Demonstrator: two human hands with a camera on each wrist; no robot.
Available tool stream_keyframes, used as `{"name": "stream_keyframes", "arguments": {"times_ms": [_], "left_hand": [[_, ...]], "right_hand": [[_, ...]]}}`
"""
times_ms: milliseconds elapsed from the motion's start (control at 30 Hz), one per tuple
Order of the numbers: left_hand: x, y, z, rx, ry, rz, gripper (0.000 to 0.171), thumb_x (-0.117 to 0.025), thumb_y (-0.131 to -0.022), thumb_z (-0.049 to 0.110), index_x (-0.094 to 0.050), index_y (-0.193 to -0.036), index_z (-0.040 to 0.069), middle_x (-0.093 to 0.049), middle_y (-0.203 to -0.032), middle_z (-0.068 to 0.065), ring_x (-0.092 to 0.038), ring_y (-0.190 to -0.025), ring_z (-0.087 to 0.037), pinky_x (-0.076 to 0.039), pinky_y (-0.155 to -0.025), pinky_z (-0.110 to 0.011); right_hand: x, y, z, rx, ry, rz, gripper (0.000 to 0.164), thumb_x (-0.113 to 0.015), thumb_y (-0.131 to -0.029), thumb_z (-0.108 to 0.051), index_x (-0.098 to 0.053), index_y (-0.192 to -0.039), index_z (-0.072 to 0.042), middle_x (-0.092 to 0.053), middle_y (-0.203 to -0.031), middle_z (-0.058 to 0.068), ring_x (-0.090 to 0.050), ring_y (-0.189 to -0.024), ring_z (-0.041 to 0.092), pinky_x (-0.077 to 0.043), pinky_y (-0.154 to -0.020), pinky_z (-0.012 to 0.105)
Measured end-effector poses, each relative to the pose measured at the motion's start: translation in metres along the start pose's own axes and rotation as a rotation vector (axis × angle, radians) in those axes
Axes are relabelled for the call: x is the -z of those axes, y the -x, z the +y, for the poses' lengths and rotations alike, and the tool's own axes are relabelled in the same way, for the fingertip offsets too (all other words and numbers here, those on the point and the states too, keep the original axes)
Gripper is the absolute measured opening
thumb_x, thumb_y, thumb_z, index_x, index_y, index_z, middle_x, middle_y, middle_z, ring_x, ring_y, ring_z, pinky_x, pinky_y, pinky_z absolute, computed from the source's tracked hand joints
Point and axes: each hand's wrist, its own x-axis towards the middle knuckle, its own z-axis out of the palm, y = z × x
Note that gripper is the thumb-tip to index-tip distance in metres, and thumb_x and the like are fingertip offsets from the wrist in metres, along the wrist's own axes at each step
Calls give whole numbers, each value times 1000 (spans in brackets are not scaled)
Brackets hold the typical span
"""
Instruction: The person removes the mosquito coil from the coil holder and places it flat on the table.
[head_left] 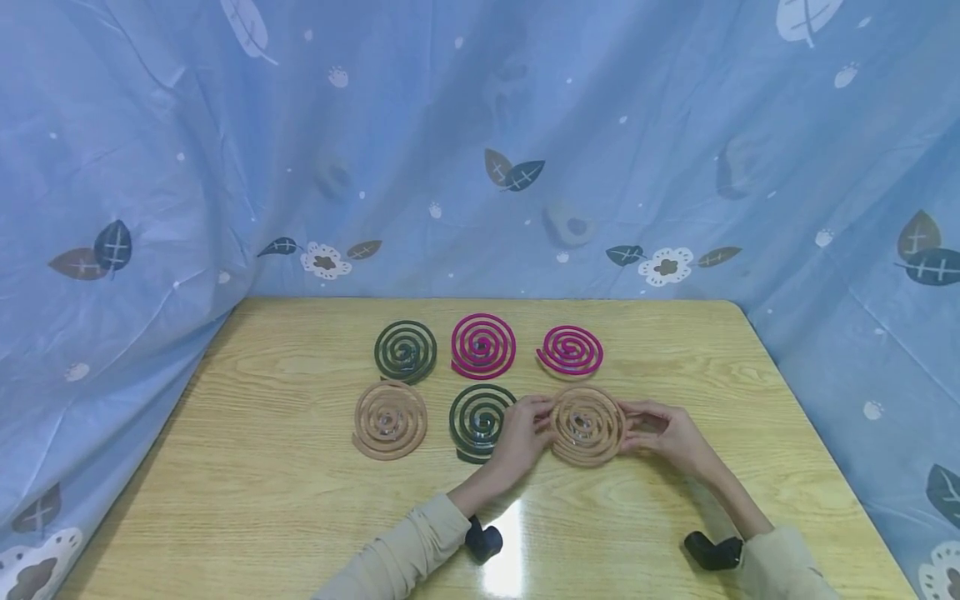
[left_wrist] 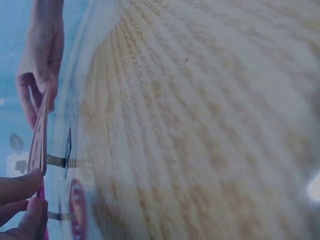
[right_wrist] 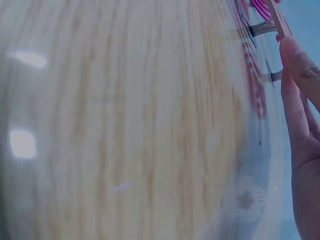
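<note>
Between both hands is a tan mosquito coil [head_left: 588,425], its spiral facing up in the head view. My left hand [head_left: 519,437] pinches its left edge, and my right hand [head_left: 670,435] grips the right edge. Seen edge-on in the left wrist view, the tan coil [left_wrist: 38,145] looks thin and flat, with a stand beneath it. A dark green coil [head_left: 483,422] lies just left of it, partly covered by my left hand. Another tan coil [head_left: 390,420] is farther left.
Behind these, a dark green coil [head_left: 405,351] and two magenta coils [head_left: 483,347], [head_left: 570,350] form a back row on the wooden table [head_left: 262,500]. A blue leaf-patterned curtain [head_left: 420,150] surrounds the table. Black wrist devices [head_left: 483,542] hang by both sleeves.
</note>
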Motion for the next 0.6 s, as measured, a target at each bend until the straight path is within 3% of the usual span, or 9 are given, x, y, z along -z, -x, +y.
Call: {"name": "stream_keyframes", "arguments": {"times_ms": [133, 367, 600], "left_hand": [[2, 1, 2, 19, 49, 0, 47, -72, -72, -17, -60, -117, -13, -57, -121, -24, -64, -102, -30, -53, -85, -17], [2, 2, 1, 28, 99, 0, 44, -71, -72, -17, -60, -115, -14, -55, -121, -22, -64, -104, -29, -52, -87, -16], [1, 2, 1, 25, 104, 3, 46, -73, -72, -14, -59, -116, -15, -55, -118, -19, -63, -104, -28, -51, -88, -16]], "right_hand": [[1, -1, 1, 15, -9, 11, 53, -79, -71, 3, -58, -118, 15, -67, -102, 21, -67, -87, 8, -57, -80, 21], [2, 2, 1, 58, 6, 39, 46, -79, -71, 3, -63, -114, 11, -63, -111, 24, -61, -102, 0, -51, -91, 19], [2, 5, 1, 23, 61, 67, 47, -81, -72, -3, -66, -115, 4, -66, -108, 18, -61, -102, 0, -48, -93, 16]]}}
